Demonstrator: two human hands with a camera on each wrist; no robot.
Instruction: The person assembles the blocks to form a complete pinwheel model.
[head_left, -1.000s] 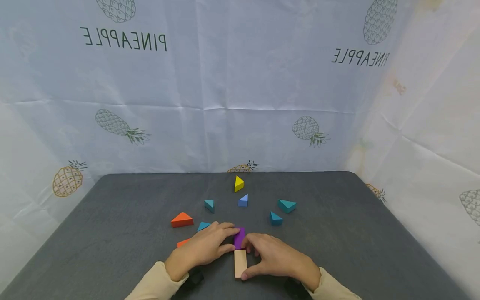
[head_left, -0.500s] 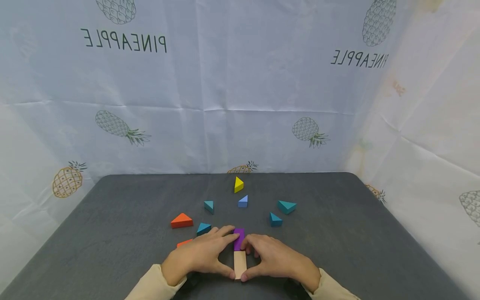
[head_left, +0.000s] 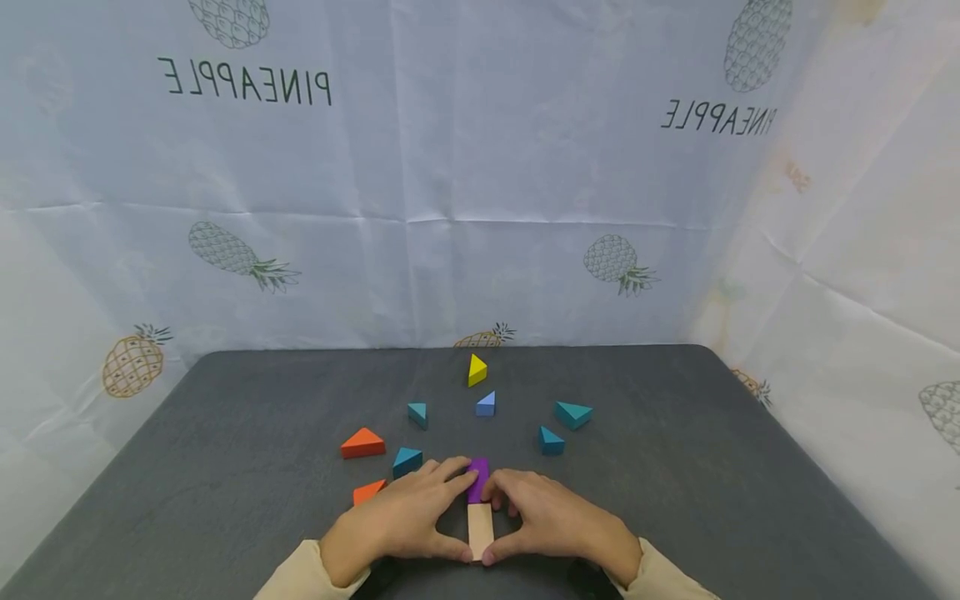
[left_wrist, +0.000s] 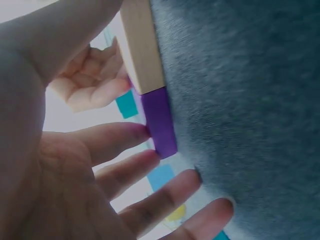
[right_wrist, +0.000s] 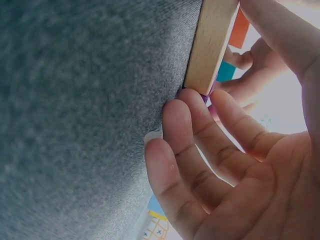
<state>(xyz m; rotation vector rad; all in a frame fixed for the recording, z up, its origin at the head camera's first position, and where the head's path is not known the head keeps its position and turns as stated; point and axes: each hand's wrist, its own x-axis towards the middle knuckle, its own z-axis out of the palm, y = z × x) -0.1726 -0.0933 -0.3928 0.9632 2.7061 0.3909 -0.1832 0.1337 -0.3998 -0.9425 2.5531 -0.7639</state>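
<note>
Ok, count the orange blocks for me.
2. One orange block lies leftmost of all; the other orange block, nearer the person, is partly hidden by the left hand. Others may be hidden.

A pale, natural-wood rectangular block point(head_left: 480, 533) lies flat on the dark grey tabletop point(head_left: 675, 450), lined up end to end with a purple rectangular block point(head_left: 478, 483) beyond it. The left hand point(head_left: 416, 518) and right hand point(head_left: 553, 517) touch the pair from opposite sides.

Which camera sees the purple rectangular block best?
The left wrist view: the purple rectangular block looks big, with one long side showing. The head view shows its top, smaller and partly covered by the left hand. The right wrist view shows only slivers past the right hand and pale wooden block.
</note>
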